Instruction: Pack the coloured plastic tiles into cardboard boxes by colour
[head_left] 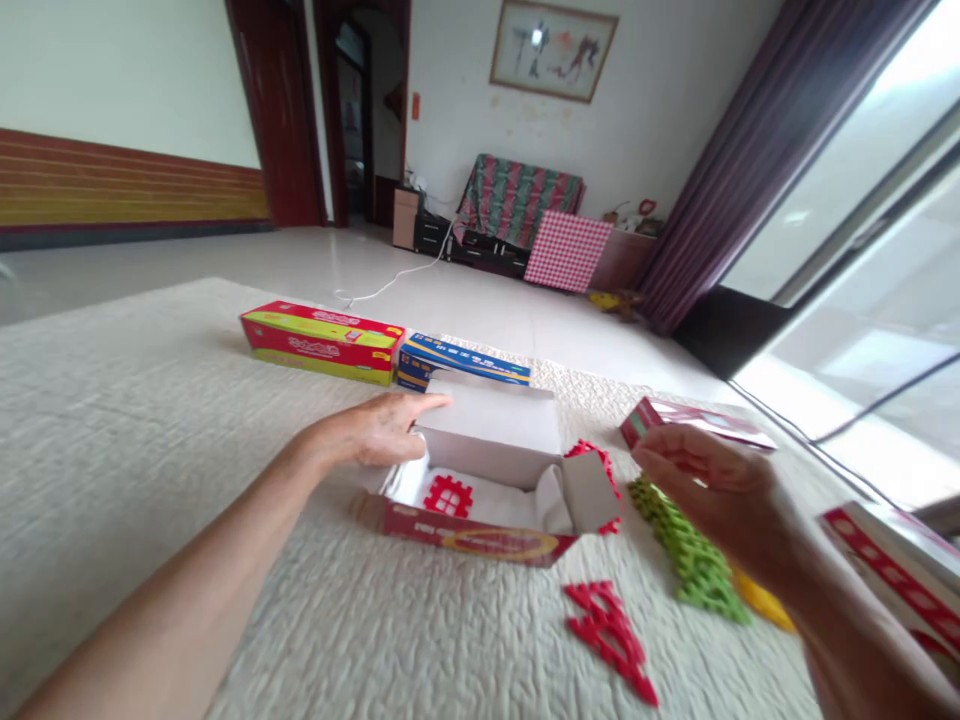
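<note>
An open cardboard box (480, 541) with a red printed front and white inside stands in the middle, its lid raised. One red toothed square block (448, 496) with a window pattern lies inside on white lining. My left hand (382, 430) grips the left side of the box, index finger stretched along the lid. To the right, my right hand (705, 480) hovers over a row of green interlocking blocks (694, 560), fingers curled together; whatever they may hold is hidden. Red triangular blocks (611, 635) lie in front of the box, and more red blocks (609, 465) show behind its right flap.
Behind the box sit a long red and yellow-green carton (322, 343) and a blue carton (469, 358). Another red and white box (709, 422) lies at the right, with a larger one (900, 570) nearer. Yellow blocks (761, 600) are partly under my right wrist. A textured cream cover (172, 400) spreads beneath.
</note>
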